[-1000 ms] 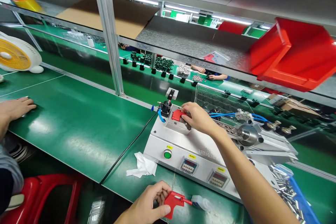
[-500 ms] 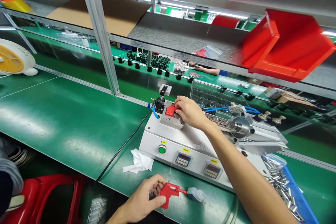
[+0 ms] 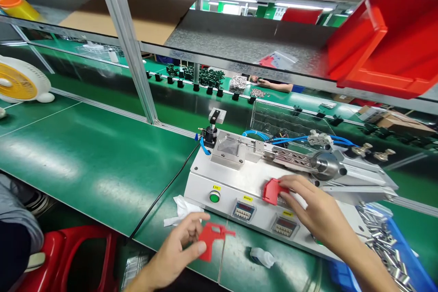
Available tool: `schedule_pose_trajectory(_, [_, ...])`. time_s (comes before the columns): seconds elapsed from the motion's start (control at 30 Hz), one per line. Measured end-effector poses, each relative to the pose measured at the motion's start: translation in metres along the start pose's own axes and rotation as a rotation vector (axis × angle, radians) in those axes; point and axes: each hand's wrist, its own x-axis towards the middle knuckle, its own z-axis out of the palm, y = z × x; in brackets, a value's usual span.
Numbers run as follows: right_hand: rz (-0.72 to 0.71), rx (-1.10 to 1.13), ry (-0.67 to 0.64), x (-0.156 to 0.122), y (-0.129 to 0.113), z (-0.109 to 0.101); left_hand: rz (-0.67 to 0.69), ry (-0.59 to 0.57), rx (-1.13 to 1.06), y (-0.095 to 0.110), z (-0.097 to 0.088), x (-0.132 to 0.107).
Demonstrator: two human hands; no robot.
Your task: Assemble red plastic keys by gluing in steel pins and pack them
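Note:
My right hand (image 3: 316, 212) pinches a small red plastic part (image 3: 272, 190) over the front of a silver bench machine (image 3: 239, 182). The machine's square metal fixture (image 3: 230, 147) stands bare behind it. My left hand (image 3: 174, 248) holds another red plastic part (image 3: 210, 236) with a thin spout-like tip, raised above the green table's near edge. A small clear bottle (image 3: 262, 256) lies on the table between my hands. The machine front carries a green button (image 3: 214, 196) and two digital counters (image 3: 243, 210).
A crumpled white tissue (image 3: 181, 210) and a black cable (image 3: 160, 196) lie left of the machine. A blue bin of metal pins (image 3: 386, 246) is at right, a red bin (image 3: 386, 45) on the shelf above, a fan (image 3: 20, 80) far left. Another person's hand (image 3: 270, 84) works across the belt.
My right hand lifted the red part off the fixture and brought it toward me. My left hand raised its red part away from the bottle. The neighbour's hand at far left left the view.

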Motion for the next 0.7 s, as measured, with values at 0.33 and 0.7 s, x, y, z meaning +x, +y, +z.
schedule_pose_trajectory(0.33, [0.115, 0.031, 0.025, -0.031, 0.004, 0.003, 0.340, 0.176, 1.046, 0.184, 0.007, 0.153])
schedule_pose_trajectory(0.7, [0.163, 0.093, 0.017, -0.039, 0.008, 0.003, 0.397, 0.171, 1.671, 0.180, 0.026, 0.155])
